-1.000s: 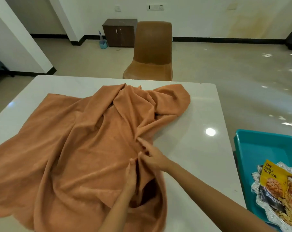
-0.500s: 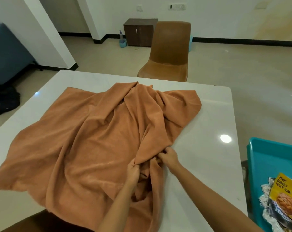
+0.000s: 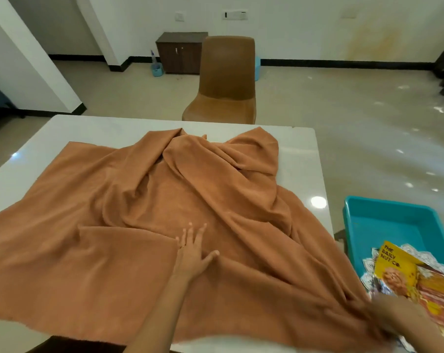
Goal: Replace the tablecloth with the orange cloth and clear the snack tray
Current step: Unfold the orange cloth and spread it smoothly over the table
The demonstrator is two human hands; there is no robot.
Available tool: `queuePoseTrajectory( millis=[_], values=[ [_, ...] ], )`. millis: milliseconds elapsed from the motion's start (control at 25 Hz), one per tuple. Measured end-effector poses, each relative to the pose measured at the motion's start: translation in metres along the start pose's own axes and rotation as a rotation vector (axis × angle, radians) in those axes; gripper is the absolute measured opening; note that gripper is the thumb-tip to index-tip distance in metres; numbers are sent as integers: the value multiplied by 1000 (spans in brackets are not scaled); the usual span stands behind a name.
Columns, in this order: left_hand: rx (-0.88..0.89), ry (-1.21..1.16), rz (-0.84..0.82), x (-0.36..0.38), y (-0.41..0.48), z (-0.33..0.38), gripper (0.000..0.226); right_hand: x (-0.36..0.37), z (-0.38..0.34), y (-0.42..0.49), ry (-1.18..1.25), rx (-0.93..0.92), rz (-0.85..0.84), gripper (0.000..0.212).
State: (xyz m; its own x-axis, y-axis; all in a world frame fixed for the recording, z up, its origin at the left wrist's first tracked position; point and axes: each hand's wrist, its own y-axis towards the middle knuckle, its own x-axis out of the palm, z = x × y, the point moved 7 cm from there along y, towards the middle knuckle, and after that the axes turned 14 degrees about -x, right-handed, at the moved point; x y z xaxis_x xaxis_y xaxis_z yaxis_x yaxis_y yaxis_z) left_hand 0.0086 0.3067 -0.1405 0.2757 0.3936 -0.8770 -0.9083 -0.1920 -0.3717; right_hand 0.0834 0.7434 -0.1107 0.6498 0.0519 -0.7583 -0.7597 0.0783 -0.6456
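The orange cloth (image 3: 129,215) lies rumpled over most of the white table (image 3: 302,159), with folds bunched at the far middle. My left hand (image 3: 194,253) rests flat on the cloth near its centre, fingers spread. My right hand (image 3: 394,315) is blurred at the near right corner, closed on the cloth's edge and stretching it rightward. Just right of the table, the silver snack tray (image 3: 368,275) holds a yellow nut packet (image 3: 394,266) and other snack packets.
A teal plastic bin (image 3: 391,222) stands off the table's right edge, under the snack tray. A brown chair (image 3: 226,82) faces the table's far side. A dark cabinet (image 3: 180,52) stands against the back wall. Bare tabletop shows along the far edge and right side.
Both hands let go of the bunched fold at the middle. My right hand pulled a cloth corner out to the near right, spreading the cloth; my left hand now lies flat on it.
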Motion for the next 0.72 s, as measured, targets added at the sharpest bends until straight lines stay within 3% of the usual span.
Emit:
queuePoseTrajectory(
  millis=[40,200,280,400,480,600,720],
  values=[
    [-69,47,-37,9,0,-9,94,9,-4,4,12,-26,4,37],
    [-179,139,-122,38,-5,-24,105,0,-30,30,324,34,293,42],
    [-207,191,-108,45,-9,-28,106,-4,-57,46,467,30,315,53],
    [-263,236,-32,40,-21,-37,109,-22,-122,63,325,-394,350,88],
    [-335,242,26,31,-37,-57,118,-22,-129,67,258,-446,311,94],
    [-438,186,71,18,-67,-109,126,-3,-142,58,151,-635,291,94],
    [-467,141,144,9,-75,-126,104,-4,-145,38,335,-833,433,62]
  ],
)
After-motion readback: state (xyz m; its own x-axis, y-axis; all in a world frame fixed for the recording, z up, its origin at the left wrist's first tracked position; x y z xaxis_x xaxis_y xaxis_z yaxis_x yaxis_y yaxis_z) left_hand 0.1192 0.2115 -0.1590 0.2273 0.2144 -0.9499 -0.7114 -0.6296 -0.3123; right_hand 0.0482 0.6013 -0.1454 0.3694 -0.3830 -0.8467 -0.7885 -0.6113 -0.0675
